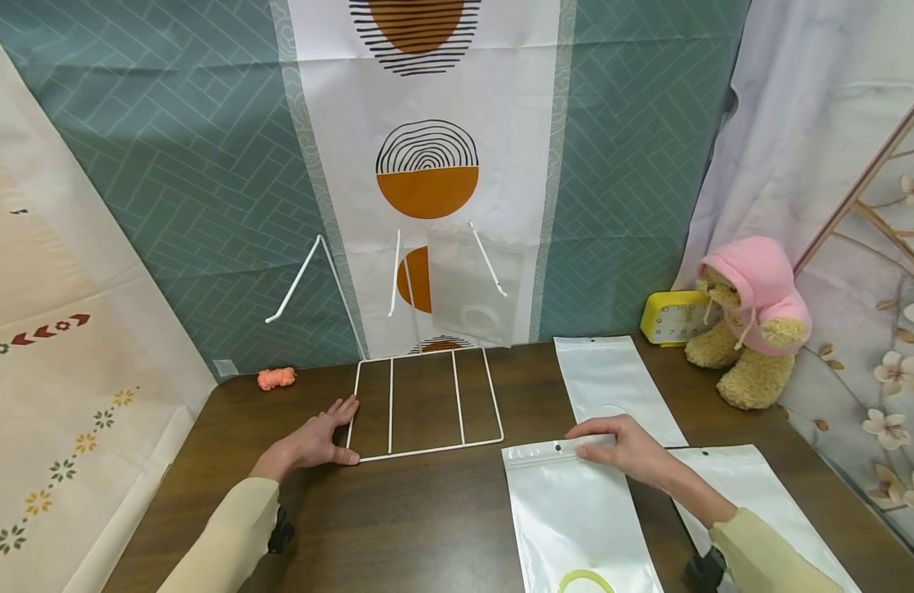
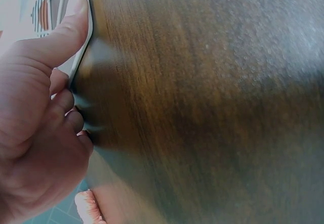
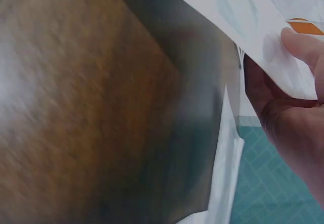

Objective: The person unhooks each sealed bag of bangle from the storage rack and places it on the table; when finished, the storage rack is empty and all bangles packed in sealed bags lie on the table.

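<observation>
A white wire display rack stands at the back of the table, its prongs rising toward me. My left hand holds the base's near left corner. In the left wrist view the thumb lies over the wire and the other fingers bend beside it. With thumb and fingers, my right hand pinches the top edge of a white zip bag, beside its hang hole. Something yellow-green and ring-shaped shows on its front. Another pale bag hangs at the rack's right prong.
Two more white bags lie on the right, one farther back and one under my right forearm. A yellow clock and a teddy bear in a pink hoodie occupy the back right. Orange yarn lies at the back left.
</observation>
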`<state>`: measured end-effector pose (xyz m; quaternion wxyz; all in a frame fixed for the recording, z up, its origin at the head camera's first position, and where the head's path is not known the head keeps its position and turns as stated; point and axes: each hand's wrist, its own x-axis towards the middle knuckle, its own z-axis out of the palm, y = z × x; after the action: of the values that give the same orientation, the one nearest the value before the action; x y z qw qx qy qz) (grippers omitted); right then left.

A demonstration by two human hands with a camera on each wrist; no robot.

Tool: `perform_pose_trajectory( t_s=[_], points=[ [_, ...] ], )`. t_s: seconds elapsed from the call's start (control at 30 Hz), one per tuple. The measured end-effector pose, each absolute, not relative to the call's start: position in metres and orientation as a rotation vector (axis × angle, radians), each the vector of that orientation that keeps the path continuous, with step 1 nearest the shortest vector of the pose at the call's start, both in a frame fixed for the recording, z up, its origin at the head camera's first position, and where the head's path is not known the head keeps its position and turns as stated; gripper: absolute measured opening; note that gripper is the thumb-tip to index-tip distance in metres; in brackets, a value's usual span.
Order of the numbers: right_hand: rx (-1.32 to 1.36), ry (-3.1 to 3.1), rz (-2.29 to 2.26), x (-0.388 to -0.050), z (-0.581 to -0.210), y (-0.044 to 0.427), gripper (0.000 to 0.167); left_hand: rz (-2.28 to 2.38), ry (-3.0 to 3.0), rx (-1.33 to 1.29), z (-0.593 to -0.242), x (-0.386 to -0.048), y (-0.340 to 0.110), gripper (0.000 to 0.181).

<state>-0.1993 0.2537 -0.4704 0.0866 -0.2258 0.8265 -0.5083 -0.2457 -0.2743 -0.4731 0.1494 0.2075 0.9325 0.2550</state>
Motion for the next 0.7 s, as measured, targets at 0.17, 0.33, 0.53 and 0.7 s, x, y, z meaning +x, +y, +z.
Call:
perform_pose_trajectory(
  t_s=[0.17, 0.33, 0.53, 0.7],
  points=[
    [-0.719, 2.494, -1.444, -0.2019, -0.4686, 0.2512, 0.021, 0.738, 2.678, 0.587, -0.4728, -0.245, -0.2736, 0.102],
    [-0.792, 2.523, -1.403, -0.2018, -0.4702, 0.248, 0.019, 0.743, 2.674, 0.578, -0.4725, -0.2449, -0.2735, 0.103],
    [-0.841, 2.608, -1.326, -0.2017, -0.4726, 0.2476, 0.019, 0.74, 2.677, 0.589, -0.474, -0.2455, -0.2742, 0.103],
    [-0.903, 2.659, -1.235, -0.2033, -0.4723, 0.2478, 0.021, 0.739, 2.683, 0.599, -0.474, -0.2454, -0.2741, 0.102]
  ],
)
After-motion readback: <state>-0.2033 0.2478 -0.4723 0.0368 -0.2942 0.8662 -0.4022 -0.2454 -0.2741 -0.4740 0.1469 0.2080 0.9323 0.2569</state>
